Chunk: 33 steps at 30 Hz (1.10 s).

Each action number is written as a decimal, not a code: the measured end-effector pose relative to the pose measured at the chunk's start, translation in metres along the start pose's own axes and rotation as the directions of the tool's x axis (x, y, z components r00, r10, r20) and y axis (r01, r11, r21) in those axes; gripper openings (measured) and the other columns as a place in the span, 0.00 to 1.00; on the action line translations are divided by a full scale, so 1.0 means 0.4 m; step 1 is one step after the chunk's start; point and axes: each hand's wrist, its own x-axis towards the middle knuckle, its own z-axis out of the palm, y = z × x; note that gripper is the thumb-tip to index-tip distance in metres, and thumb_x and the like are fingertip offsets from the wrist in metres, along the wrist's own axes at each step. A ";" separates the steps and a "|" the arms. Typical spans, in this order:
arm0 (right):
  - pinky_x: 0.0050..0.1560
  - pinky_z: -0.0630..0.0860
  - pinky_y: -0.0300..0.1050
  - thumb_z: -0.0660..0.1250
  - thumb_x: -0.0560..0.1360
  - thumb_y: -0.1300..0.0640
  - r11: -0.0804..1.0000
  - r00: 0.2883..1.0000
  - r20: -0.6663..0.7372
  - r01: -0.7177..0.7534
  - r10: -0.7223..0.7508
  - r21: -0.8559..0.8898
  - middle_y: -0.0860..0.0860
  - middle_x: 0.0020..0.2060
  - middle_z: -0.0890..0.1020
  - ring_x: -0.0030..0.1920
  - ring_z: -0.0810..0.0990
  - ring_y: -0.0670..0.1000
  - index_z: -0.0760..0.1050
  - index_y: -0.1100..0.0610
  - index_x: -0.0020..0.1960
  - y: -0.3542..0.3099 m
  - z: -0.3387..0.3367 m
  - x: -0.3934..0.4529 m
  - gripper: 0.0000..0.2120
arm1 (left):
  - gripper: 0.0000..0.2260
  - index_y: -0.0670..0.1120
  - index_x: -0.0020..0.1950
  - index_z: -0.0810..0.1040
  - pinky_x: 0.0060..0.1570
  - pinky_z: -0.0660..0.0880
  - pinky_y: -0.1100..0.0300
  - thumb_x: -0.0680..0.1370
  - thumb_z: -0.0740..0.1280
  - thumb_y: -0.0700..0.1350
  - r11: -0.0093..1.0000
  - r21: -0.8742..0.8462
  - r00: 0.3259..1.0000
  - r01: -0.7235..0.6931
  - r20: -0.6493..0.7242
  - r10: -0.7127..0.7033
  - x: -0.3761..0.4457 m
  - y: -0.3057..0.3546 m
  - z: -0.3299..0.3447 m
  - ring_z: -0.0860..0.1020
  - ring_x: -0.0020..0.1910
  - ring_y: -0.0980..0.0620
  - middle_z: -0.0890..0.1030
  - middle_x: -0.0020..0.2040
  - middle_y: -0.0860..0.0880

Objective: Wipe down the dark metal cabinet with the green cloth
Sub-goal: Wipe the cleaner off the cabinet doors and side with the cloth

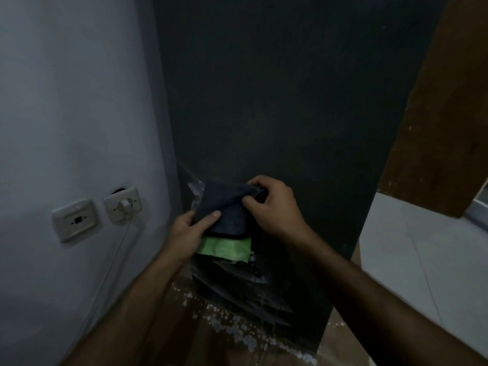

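Note:
The dark metal cabinet [285, 101] fills the middle of the view, its flat side facing me. Low against it I hold a folded cloth, dark grey-blue on the outer face [227, 207] and bright green [224, 248] where its underside shows below. My left hand [190, 231] grips the cloth's lower left edge, thumb on top. My right hand [272, 204] pinches its upper right corner. A crinkled clear plastic wrapper [194, 186] shows behind the cloth, and dark slats or folded layers [237, 283] lie under it.
A pale wall [79, 101] stands to the left with a blank plate [75, 220] and a socket [122, 204] holding a white plug and cord. A brown wooden panel [449, 114] rises at right. White floor tiles [422, 260] lie beyond; a brown speckled surface [211, 326] is below.

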 end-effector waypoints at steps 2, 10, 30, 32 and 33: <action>0.32 0.78 0.39 0.68 0.73 0.56 0.998 0.998 -0.040 0.040 -0.042 -0.058 0.44 0.36 0.82 0.36 0.81 0.40 0.77 0.48 0.44 -0.029 0.009 0.012 0.03 | 0.16 0.46 0.65 0.78 0.46 0.74 0.70 0.80 0.73 0.49 0.948 0.294 0.966 -0.121 -0.186 0.180 -0.001 0.008 0.023 0.81 0.57 0.53 0.81 0.58 0.52; 0.39 0.77 0.32 0.67 0.75 0.64 0.994 0.992 0.058 0.112 -0.112 0.015 0.44 0.41 0.83 0.43 0.81 0.39 0.79 0.52 0.49 -0.105 -0.025 0.051 0.08 | 0.33 0.52 0.81 0.61 0.69 0.70 0.60 0.80 0.72 0.52 0.783 0.432 0.871 -0.447 0.012 0.491 -0.026 0.069 0.126 0.67 0.73 0.59 0.64 0.72 0.58; 0.80 0.51 0.61 0.65 0.79 0.55 0.400 0.814 0.115 0.396 -0.569 -0.826 0.61 0.78 0.63 0.81 0.53 0.62 0.73 0.61 0.71 -0.005 -0.250 0.058 0.22 | 0.34 0.52 0.86 0.48 0.78 0.48 0.33 0.82 0.60 0.49 0.136 0.680 0.478 -0.721 0.344 0.808 0.155 -0.097 0.276 0.44 0.84 0.40 0.45 0.86 0.47; 0.80 0.48 0.62 0.66 0.78 0.54 0.252 0.792 0.239 0.439 -0.562 -0.862 0.61 0.80 0.59 0.81 0.50 0.63 0.73 0.60 0.72 0.034 -0.268 0.070 0.24 | 0.33 0.47 0.85 0.52 0.79 0.49 0.32 0.81 0.60 0.47 0.193 0.698 0.490 -0.690 0.253 0.834 0.221 -0.070 0.200 0.46 0.84 0.38 0.48 0.85 0.44; 0.80 0.48 0.63 0.66 0.78 0.53 0.196 0.772 0.277 0.457 -0.571 -0.868 0.61 0.80 0.58 0.81 0.49 0.63 0.72 0.60 0.72 0.049 -0.276 0.076 0.24 | 0.32 0.44 0.84 0.54 0.80 0.48 0.33 0.81 0.59 0.46 0.268 0.707 0.516 -0.655 0.159 0.842 0.261 -0.028 0.175 0.47 0.84 0.36 0.50 0.85 0.42</action>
